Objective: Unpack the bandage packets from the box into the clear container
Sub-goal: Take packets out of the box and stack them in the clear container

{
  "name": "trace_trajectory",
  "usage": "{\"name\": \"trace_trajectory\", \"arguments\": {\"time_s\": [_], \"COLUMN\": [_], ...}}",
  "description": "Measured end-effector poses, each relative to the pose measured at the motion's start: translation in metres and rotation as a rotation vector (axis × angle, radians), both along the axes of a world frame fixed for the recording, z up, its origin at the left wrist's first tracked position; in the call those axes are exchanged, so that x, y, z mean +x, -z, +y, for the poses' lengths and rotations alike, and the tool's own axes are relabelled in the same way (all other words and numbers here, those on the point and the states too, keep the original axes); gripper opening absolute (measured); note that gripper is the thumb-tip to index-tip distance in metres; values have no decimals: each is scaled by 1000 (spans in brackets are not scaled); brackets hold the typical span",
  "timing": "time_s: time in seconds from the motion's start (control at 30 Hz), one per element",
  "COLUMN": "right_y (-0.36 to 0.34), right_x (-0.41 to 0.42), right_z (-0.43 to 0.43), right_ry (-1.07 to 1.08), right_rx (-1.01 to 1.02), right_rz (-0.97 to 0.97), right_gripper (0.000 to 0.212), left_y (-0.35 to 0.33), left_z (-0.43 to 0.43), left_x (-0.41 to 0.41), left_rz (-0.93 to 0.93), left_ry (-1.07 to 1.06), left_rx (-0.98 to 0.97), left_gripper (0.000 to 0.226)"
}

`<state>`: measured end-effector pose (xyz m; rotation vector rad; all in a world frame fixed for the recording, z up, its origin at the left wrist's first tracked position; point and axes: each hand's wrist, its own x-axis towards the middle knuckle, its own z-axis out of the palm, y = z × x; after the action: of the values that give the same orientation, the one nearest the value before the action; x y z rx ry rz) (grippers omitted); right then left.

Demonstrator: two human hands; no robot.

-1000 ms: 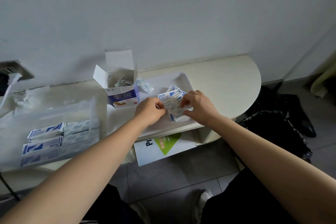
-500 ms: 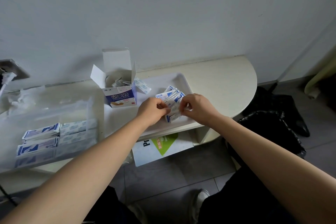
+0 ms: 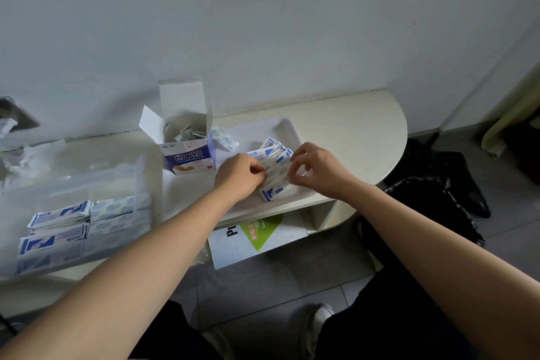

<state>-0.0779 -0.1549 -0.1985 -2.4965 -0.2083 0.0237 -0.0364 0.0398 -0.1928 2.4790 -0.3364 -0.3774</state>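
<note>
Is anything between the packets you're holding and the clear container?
Nothing squarely. The packets, held by the left hand and right hand, have an open run left to the container. The box stands just behind that line, so keep toward the near edge.

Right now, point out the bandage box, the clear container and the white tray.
bandage box (image 3: 188, 158), head view, blue front face.
clear container (image 3: 87, 184), head view, bare floor.
white tray (image 3: 251, 137), head view, bare floor.
</note>
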Motion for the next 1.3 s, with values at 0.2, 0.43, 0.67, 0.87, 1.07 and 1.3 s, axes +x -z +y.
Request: {"name": "trace_trajectory", "arguments": {"time_s": [0.2, 0.43, 0.67, 0.87, 1.07, 1.3], "right_y": [-12, -6, -6, 5, 1, 8], "right_x": [17, 17, 18, 15, 16, 16], "right_z": [11, 51, 100, 105, 98, 106], "right_ry": [5, -60, -79, -109, -103, -38], "right_rx": [-33, -33, -32, -158, -111, 13], "right_rz": [-171, -81, -195, -24, 49, 103], "right_gripper": [2, 7, 14, 22, 16, 14], "left_y": [-14, -21, -25, -9, -5, -1], "left_z": [29, 45, 75, 84, 84, 85], "left_x": [-1, -7, -16, -23, -23, -23], "left_rz": [-186, -258, -222, -195, -107, -41], "left_ry": [31, 109, 13, -22, -81, -101], "left_rx": [139, 149, 203, 277, 192, 103], "left_gripper": [8, 12, 20, 14, 19, 15]}}
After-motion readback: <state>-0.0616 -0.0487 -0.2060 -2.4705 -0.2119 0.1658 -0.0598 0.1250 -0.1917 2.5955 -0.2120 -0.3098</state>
